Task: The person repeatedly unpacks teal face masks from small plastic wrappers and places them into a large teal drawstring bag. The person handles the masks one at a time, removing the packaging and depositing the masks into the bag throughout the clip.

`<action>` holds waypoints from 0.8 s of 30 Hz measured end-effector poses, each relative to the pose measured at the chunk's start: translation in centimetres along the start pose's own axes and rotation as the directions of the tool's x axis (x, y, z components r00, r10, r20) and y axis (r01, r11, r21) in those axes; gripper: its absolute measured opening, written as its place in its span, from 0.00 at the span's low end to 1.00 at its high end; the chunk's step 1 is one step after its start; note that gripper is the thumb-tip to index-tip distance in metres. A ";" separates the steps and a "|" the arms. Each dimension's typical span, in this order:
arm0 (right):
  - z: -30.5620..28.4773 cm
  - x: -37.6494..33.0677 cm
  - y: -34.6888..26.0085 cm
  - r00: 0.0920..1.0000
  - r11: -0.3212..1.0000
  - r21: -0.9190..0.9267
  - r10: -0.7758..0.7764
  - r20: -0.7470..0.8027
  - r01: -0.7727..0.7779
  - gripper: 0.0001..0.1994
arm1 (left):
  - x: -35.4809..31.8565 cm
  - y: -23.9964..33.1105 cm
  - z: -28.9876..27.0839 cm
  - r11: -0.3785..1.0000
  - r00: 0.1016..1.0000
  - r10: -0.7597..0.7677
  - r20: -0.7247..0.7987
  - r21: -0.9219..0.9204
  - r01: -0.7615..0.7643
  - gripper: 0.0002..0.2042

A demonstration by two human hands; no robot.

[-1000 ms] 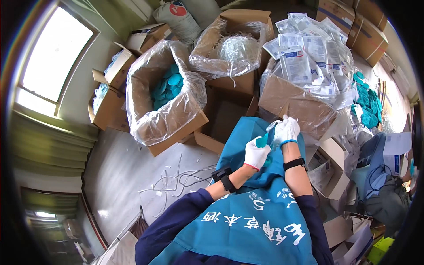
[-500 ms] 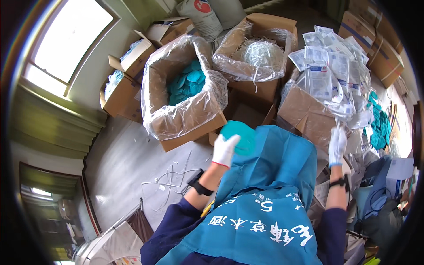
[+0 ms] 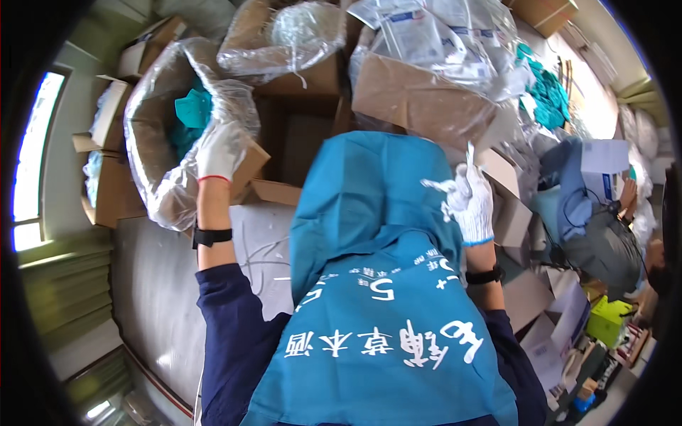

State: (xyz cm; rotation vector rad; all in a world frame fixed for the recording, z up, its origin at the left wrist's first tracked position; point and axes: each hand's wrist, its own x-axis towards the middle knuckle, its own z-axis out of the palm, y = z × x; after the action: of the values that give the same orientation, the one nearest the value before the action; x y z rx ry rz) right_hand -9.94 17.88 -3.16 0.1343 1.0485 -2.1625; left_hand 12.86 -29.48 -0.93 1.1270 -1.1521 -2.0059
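My left hand (image 3: 219, 153), in a white glove with a red cuff edge, reaches over the near right side of a carton (image 3: 150, 124) lined with clear plastic. A bright teal, soft-looking flat piece (image 3: 194, 109) stands up inside, just beyond my fingers. The glove blends into the liner, so whether my fingers touch the piece is unclear. My right hand (image 3: 470, 202), gloved in white knit with a blue cuff edge, is raised above the right side of my blue apron (image 3: 376, 184). Its fingers are curled; thin white ends stick out, and what they hold cannot be made out.
Ahead stand an open carton (image 3: 302, 131), a lined carton with a white stringy bundle (image 3: 305, 27) and a carton (image 3: 419, 99) heaped with clear printed bags (image 3: 426, 35). Teal pieces (image 3: 543, 89) lie far right. Another person's hand (image 3: 628, 195) shows at right.
My left hand has moved forward and left with the teal piece, from above the apron to the lined carton. My right hand has drawn back from the bags. The whole view has shifted.
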 end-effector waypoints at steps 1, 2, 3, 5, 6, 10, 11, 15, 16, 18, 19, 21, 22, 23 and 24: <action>0.7 0.3 -0.4 1.000 1.000 0.023 -0.018 -0.024 0.019 0.12 | -3.3 -1.3 3.8 0.987 0.991 0.050 0.123 0.148 -0.068 0.17; 0.9 0.6 -0.6 0.999 1.000 0.020 -0.021 -0.035 0.022 0.13 | -6.6 -2.9 7.7 0.950 0.965 0.094 0.244 0.267 -0.160 0.14; 1.6 0.7 -0.7 1.000 1.000 0.015 0.010 0.000 -0.010 0.13 | -7.4 -5.4 8.7 0.957 0.925 0.056 0.376 0.243 -0.157 0.15; 2.8 0.7 -1.2 0.995 0.997 0.001 0.071 0.063 -0.072 0.13 | -9.0 -9.6 12.1 0.799 0.748 0.107 0.655 0.391 -0.457 0.21; 3.1 0.6 -1.3 0.988 0.995 -0.001 0.099 0.121 -0.100 0.13 | -10.2 -10.6 14.2 0.789 0.688 0.046 0.724 0.396 -0.470 0.25; 5.2 0.5 -0.5 0.989 0.992 -0.034 0.127 0.076 -0.125 0.13 | -13.3 -14.3 19.1 0.648 0.482 0.045 0.875 0.342 -0.681 0.34; 5.7 0.1 -0.7 0.980 0.986 -0.042 0.164 0.112 -0.160 0.13 | -14.2 -13.8 20.0 0.596 0.488 0.016 0.873 0.383 -0.706 0.35; 6.0 -0.3 -0.8 0.975 0.983 -0.042 0.185 0.126 -0.181 0.14 | -13.8 -14.3 20.9 0.749 0.474 -0.189 0.860 0.438 -0.497 0.18; 5.8 -0.1 -0.9 0.963 0.985 -0.004 0.171 0.206 -0.174 0.13 | -13.6 -14.5 20.6 0.801 0.437 -0.189 0.879 0.395 -0.449 0.15; 6.0 0.3 -1.0 0.990 0.991 -0.002 0.131 0.059 -0.131 0.13 | -13.3 -15.3 20.2 0.923 0.411 -0.248 0.877 0.343 -0.175 0.17; 6.2 0.5 -0.9 0.993 0.993 0.001 0.115 -0.014 -0.115 0.13 | -13.4 -15.4 20.0 0.949 0.396 -0.279 0.875 0.315 -0.028 0.19; 5.2 0.7 -0.8 0.998 0.995 -0.082 0.056 0.042 -0.053 0.12 | -13.6 -15.5 19.9 0.914 0.392 -0.400 0.828 0.328 0.239 0.20; 6.2 0.4 -0.8 0.998 0.996 -0.078 0.039 0.041 -0.036 0.12 | -12.9 -15.7 19.6 0.908 0.385 -0.411 0.826 0.337 0.248 0.20; 6.7 0.2 -0.7 0.999 0.997 -0.074 0.021 0.038 -0.018 0.12 | -12.4 -15.8 19.3 0.903 0.376 -0.423 0.824 0.346 0.255 0.20; 6.5 0.2 -0.5 0.996 0.994 -0.108 -0.009 0.090 0.019 0.10 | -12.1 -16.1 19.0 0.908 0.392 -0.418 0.820 0.389 0.154 0.19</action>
State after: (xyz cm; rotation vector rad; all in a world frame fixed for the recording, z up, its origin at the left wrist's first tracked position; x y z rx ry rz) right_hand -9.09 13.29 1.38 -0.0203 1.1150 -2.0983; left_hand 1.30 -4.64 -5.06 0.2305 -1.8564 -2.9532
